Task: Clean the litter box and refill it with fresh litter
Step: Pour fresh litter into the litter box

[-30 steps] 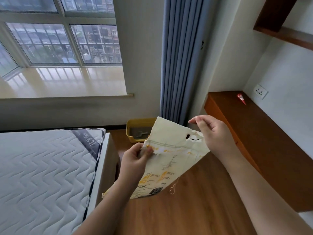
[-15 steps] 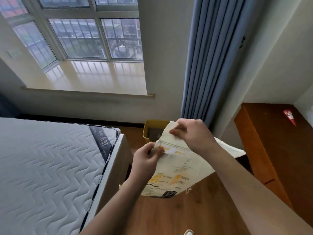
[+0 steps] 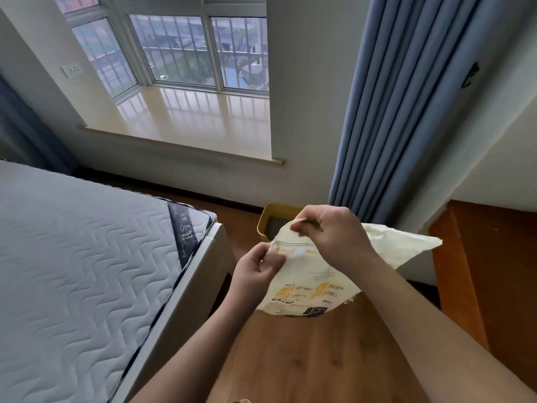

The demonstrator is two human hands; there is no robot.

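The cream litter bag (image 3: pixel 313 283) (yellow print, limp) hangs upright; left hand (image 3: pixel 255 271) pinches its top edge, right hand (image 3: pixel 334 237) pinches the corner above.

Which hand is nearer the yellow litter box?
Right. The right hand pinches the bag top just beside the litter box; the left hand grips lower down, nearer the camera.

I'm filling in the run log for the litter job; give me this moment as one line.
stage: opening bag | left hand: pinches litter bag top | right hand: pinches top edge | litter box: on floor beyond, not refilled
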